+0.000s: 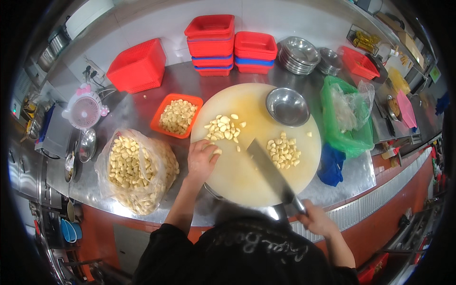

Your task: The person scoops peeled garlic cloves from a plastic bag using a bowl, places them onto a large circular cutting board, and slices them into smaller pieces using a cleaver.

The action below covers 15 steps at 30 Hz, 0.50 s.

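My right hand (317,219) is closed around the handle of a cleaver (272,172), whose broad blade slants over the round white cutting board (231,178). My left hand (203,160) is at the board's left edge, with a peeled garlic clove (217,151) between thumb and fingers. Just beyond it lies a loose pile of whole cloves (222,129). Right of the blade is a second pile of garlic (284,150), which looks cut or trimmed. A few single cloves lie between the piles. A steel bowl (288,107) rests on the board's far right part.
Left stand an open plastic bag of garlic (131,167), an orange basket of garlic (177,115) and a small fan (84,109). Red baskets (210,46) and steel bowls (299,55) are stacked along the wall. A green-bagged bin (345,121) and blue cloth (332,165) are right.
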Motion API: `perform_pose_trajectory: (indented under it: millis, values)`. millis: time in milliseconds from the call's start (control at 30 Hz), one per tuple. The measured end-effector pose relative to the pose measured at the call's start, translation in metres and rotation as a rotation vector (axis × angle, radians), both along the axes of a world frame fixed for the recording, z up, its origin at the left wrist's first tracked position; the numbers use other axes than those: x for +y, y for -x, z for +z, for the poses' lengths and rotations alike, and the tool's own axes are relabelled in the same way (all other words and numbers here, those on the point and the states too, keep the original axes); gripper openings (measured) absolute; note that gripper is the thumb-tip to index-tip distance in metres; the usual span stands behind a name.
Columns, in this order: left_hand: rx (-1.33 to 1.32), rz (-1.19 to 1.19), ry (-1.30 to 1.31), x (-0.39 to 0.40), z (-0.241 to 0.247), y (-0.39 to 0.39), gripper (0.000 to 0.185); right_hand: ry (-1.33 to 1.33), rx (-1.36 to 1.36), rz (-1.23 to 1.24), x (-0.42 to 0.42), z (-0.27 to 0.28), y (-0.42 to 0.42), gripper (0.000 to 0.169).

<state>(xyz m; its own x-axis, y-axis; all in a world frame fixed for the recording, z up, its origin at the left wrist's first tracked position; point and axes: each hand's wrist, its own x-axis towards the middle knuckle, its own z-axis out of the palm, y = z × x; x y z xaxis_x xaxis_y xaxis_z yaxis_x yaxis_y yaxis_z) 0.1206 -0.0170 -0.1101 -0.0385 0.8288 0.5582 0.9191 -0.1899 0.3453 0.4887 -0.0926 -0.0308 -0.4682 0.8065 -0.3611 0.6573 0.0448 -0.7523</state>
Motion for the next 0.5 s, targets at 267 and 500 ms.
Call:
perform_pose_trajectory:
  millis: [267, 500]
  values:
    - [-0.230, -0.230, 0.080, 0.012, -0.038, -0.049, 0.026, 0.114, 0.000, -0.213, 0.014, -0.017, 0.008, 0.032]
    - [-0.333, -0.318, 0.161, 0.024, -0.036, -0.113, 0.023, -0.016, -0.071, -0.187, 0.013, -0.007, 0.013, 0.033]
